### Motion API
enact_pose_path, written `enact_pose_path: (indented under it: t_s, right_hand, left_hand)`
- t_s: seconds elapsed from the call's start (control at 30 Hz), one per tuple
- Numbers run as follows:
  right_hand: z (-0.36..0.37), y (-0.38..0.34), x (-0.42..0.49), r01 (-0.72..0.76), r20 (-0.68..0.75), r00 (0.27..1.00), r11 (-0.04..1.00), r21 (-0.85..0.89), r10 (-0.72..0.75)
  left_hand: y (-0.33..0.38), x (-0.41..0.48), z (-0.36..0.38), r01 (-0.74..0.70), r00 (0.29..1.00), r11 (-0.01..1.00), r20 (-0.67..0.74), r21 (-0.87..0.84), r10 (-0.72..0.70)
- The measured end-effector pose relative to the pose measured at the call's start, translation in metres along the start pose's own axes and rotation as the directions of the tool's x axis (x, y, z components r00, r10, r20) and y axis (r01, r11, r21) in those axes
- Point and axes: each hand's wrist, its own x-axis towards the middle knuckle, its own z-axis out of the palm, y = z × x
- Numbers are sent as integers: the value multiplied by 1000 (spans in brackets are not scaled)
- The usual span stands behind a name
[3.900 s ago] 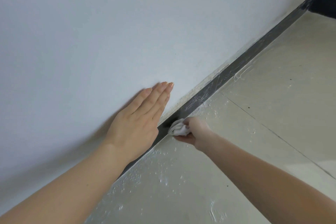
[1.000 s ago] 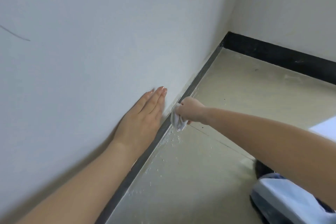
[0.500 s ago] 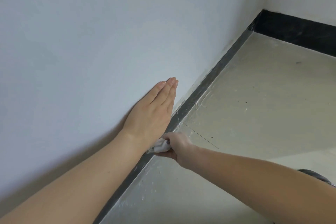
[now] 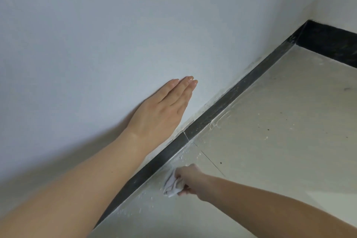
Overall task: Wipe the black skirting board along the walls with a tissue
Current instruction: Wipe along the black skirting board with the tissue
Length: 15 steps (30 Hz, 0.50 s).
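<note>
Right hand (image 4: 190, 178) nearer now, fist round tissue (image 4: 171, 186) beside skirting board (image 4: 241, 87); left hand (image 4: 160, 114) flat.

Beige tile floor (image 4: 280, 121); white specks (image 4: 148, 197) scattered along edge by skirting board (image 4: 168, 151) (thin grout line (image 4: 210, 162) crosses nearby).

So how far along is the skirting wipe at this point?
Partly done, apparently. The skirting board near the joint looks dark and fairly clean. In hand: the right hand grips the tissue at the board's foot; the left hand lies flat on the wall. Left: the pale-streaked stretch toward the corner and the far board.
</note>
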Motion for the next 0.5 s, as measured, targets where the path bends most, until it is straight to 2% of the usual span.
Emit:
enact_pose_path:
  t_s: [0.07,0.17,0.27,0.37,0.5]
  right_hand:
    - [23,8,4,-30,81,996,999,-33,32]
    - [54,14,23,-97,83,992,995,25,95]
    - [86,16,44,-163,121,983,958,235,138]
    - [113,11,49,-235,189,968,860,453,164]
    - [125,-2,51,-180,198,978,741,647,64]
  left_hand:
    - [-2,-9,-4,8,1000,999,9,-34,-8]
    - [-4,-32,-9,11,999,999,40,-48,-9]
    - [-5,-64,-11,-5,995,1000,96,-29,8]
    - [-11,-86,-11,-3,991,1000,136,23,0]
    - [-11,-96,-8,-2,989,999,145,39,-4]
